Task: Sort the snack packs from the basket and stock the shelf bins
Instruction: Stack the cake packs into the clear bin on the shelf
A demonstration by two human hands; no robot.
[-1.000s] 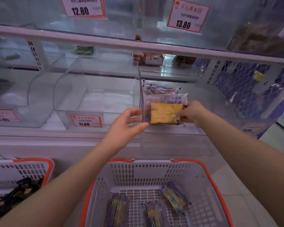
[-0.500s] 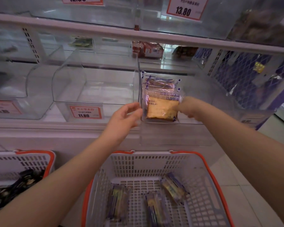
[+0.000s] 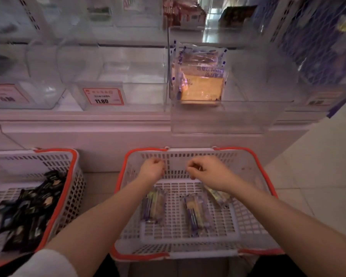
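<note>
While the white shelf (image 3: 108, 116) runs across the top of the view with its row of clear bins, the rightmost clear bin (image 3: 248, 92) holds a stack of see-through snack packs (image 3: 201, 76) standing against its left wall, the front one showing a yellow cake. Next to it on the left, an empty bin (image 3: 128, 76) carries an orange price tag (image 3: 103, 96) reading 11.80. Below the shelf sit two white baskets with orange rims: the middle basket (image 3: 248, 196) has three long packs lying on its floor, a left pack (image 3: 153, 206), a middle pack (image 3: 194, 214) and a right pack (image 3: 218, 196) partly under the right wrist; the side basket (image 3: 72, 186) at left is heaped with dark packs (image 3: 28, 206). Both hands hang inside the middle basket near its far wall, above the packs. Left hand (image 3: 152, 168) has its fingers loosely curled around nothing, and right hand (image 3: 206, 171) likewise, fingers curled inward and holding nothing.
</note>
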